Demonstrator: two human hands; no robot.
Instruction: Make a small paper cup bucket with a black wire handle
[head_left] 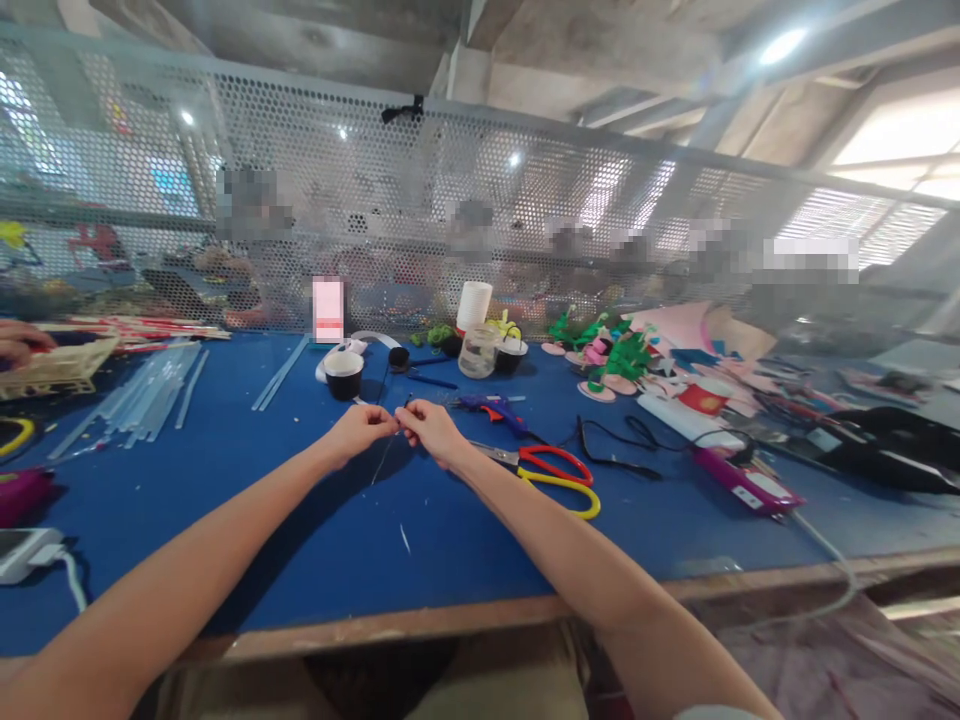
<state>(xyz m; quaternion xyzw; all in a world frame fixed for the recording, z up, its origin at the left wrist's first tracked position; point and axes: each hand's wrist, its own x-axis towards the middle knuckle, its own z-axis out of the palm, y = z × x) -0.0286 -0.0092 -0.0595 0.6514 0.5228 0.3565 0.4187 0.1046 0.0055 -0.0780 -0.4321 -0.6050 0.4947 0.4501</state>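
Note:
Over the middle of the blue table, my left hand [363, 430] and my right hand [433, 428] meet at their fingertips. Both are pinched closed around something thin and small that I cannot make out. A fine pale strand [381, 460] hangs below the fingers. Just right of my right hand lie scissors [559, 472] with one red and one yellow handle, their blades partly behind my forearm. A blue glue gun [499, 408] with an orange trigger rests beyond them. A black and white paper cup [344, 378] stands behind my left hand.
Clear glue sticks [154, 390] lie at the left. A glass jar [478, 352], a stack of white cups [474, 305] and green craft plants [626, 352] stand at the back. A purple power box [746, 482] with cables sits right. Behind rises a perforated metal screen [300, 200]. Another person's hand [22, 343] is far left.

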